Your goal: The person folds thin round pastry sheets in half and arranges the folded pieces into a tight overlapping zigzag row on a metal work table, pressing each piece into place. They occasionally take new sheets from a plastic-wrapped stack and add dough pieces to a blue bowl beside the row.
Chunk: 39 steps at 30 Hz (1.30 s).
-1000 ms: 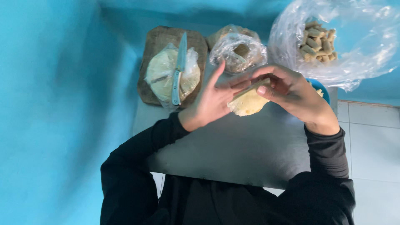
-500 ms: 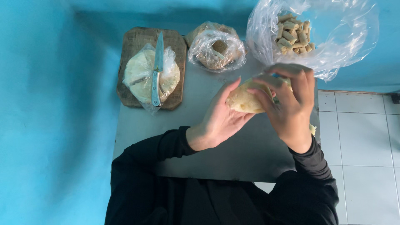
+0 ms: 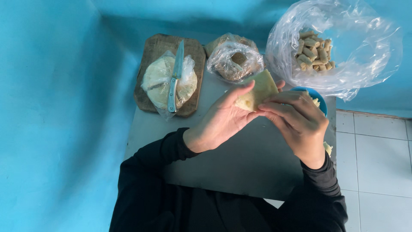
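Observation:
A pale yellow dough wrapper [image 3: 259,90] lies across the fingers of my left hand [image 3: 223,120], above the grey table [image 3: 240,159]. My right hand [image 3: 296,122] curls over its right edge, fingertips pressing on the sheet. Both hands grip the wrapper together. Just behind my right hand a blue bowl [image 3: 319,99] with pale filling peeks out. Whatever is inside the wrapper is hidden.
A wooden board [image 3: 148,92] at the back left carries a bagged stack of round wrappers [image 3: 158,79] with a knife [image 3: 175,79] on top. Beside it sits a small plastic bag of brown filling [image 3: 234,60]. A big clear bag with several finished rolls [image 3: 313,51] stands back right. Blue walls, white floor tiles right.
The wrapper was a rounded lump between my palms; now it stands up as a flatter sheet on my left fingers, and my right hand has shifted to its right edge.

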Each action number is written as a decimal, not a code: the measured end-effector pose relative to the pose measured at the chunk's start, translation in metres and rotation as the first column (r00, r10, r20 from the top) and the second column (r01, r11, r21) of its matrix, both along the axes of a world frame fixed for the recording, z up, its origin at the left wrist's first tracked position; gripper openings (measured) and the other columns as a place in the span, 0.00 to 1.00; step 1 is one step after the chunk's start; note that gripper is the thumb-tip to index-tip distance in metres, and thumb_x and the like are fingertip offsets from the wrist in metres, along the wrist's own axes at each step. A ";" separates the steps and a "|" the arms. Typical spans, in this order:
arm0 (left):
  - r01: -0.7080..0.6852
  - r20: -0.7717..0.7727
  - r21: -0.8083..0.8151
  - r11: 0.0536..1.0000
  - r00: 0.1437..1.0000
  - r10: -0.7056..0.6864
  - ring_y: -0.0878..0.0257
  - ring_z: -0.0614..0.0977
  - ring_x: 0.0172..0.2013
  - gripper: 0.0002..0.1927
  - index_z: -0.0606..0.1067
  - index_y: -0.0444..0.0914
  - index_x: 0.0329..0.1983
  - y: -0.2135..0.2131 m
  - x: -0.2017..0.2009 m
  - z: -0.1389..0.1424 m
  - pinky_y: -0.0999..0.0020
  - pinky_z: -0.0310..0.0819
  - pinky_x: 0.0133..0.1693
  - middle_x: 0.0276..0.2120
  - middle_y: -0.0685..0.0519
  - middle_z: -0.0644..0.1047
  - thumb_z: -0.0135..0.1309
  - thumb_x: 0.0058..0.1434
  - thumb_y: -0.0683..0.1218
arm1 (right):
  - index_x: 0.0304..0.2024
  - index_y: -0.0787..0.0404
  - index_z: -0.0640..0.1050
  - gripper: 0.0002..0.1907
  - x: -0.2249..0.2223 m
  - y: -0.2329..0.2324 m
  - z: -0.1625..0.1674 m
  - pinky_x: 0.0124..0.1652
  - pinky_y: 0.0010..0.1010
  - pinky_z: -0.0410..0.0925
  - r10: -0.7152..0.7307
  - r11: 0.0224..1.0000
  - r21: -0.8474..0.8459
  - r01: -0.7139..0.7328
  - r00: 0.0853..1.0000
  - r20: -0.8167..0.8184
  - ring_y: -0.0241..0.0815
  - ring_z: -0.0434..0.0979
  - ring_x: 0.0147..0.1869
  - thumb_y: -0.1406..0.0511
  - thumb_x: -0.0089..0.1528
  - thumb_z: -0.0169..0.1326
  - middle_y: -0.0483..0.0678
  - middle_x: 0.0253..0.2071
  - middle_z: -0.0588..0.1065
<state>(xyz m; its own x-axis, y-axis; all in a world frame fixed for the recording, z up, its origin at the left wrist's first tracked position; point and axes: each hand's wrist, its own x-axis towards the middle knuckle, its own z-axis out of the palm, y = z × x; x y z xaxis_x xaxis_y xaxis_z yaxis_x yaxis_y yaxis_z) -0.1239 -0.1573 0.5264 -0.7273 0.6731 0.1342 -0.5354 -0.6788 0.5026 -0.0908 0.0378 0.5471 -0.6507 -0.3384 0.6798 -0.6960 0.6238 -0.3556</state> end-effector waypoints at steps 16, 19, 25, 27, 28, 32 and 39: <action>0.005 0.027 -0.194 0.981 1.000 0.000 0.62 0.75 0.62 0.19 0.66 0.25 0.63 0.002 -0.011 -0.011 0.67 0.66 0.68 0.58 0.45 0.73 0.50 0.74 0.41 | 0.45 0.65 0.78 0.07 -0.023 0.019 -0.007 0.46 0.33 0.72 0.037 0.998 -0.064 -0.025 0.977 0.208 0.45 0.81 0.48 0.74 0.65 0.61 0.48 0.46 0.78; -0.023 0.013 -0.238 0.971 1.000 0.026 0.63 0.75 0.60 0.19 0.65 0.27 0.64 0.007 -0.014 -0.014 0.68 0.68 0.66 0.58 0.46 0.72 0.49 0.73 0.39 | 0.45 0.65 0.77 0.06 -0.029 0.025 -0.010 0.45 0.32 0.71 0.062 0.991 -0.132 -0.025 0.957 0.282 0.43 0.80 0.45 0.74 0.66 0.61 0.49 0.44 0.78; -0.027 0.055 -0.193 0.981 0.998 0.038 0.60 0.77 0.59 0.17 0.67 0.24 0.61 0.011 -0.029 -0.024 0.67 0.71 0.64 0.57 0.42 0.74 0.47 0.73 0.39 | 0.46 0.65 0.76 0.10 -0.041 0.024 -0.003 0.44 0.31 0.71 0.098 0.985 -0.167 -0.047 0.947 0.308 0.42 0.80 0.44 0.71 0.63 0.63 0.49 0.43 0.77; -0.043 0.022 -0.146 0.988 0.999 0.047 0.57 0.77 0.58 0.16 0.69 0.19 0.61 0.012 -0.034 -0.027 0.64 0.70 0.63 0.57 0.37 0.74 0.47 0.78 0.38 | 0.47 0.67 0.76 0.21 -0.040 0.019 -0.003 0.45 0.32 0.71 0.093 0.990 -0.119 -0.069 0.975 0.204 0.45 0.79 0.45 0.66 0.56 0.69 0.51 0.43 0.76; -0.045 0.022 -0.159 0.986 0.999 0.049 0.58 0.77 0.59 0.16 0.69 0.21 0.61 0.012 -0.036 -0.028 0.64 0.70 0.64 0.57 0.39 0.74 0.46 0.77 0.39 | 0.47 0.66 0.77 0.19 -0.041 0.017 -0.004 0.44 0.31 0.71 0.065 0.993 -0.114 -0.042 0.978 0.200 0.45 0.80 0.45 0.68 0.57 0.68 0.52 0.43 0.76; -0.063 0.054 -0.163 0.985 0.996 0.073 0.57 0.76 0.61 0.16 0.68 0.23 0.60 0.016 -0.041 -0.026 0.62 0.68 0.68 0.59 0.41 0.73 0.44 0.74 0.38 | 0.48 0.64 0.80 0.12 -0.053 0.022 -0.013 0.44 0.30 0.72 0.037 0.991 -0.132 -0.005 0.969 0.244 0.42 0.82 0.45 0.71 0.63 0.65 0.49 0.44 0.79; -0.099 0.096 -0.202 0.974 0.988 0.121 0.59 0.73 0.63 0.21 0.64 0.29 0.66 0.014 -0.046 -0.018 0.61 0.65 0.68 0.62 0.46 0.71 0.44 0.70 0.38 | 0.53 0.68 0.78 0.09 -0.085 0.041 -0.032 0.51 0.24 0.69 0.232 0.733 -0.636 0.242 0.789 0.568 0.31 0.75 0.50 0.69 0.73 0.57 0.45 0.48 0.77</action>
<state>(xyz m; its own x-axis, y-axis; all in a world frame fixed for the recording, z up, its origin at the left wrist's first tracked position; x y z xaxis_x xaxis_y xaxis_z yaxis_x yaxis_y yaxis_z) -0.1697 -0.1430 0.5085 -0.8014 0.5934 -0.0752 -0.5208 -0.6305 0.5755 -0.1755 0.0790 0.5156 -0.9790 0.0355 0.2006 -0.1979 0.0684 -0.9778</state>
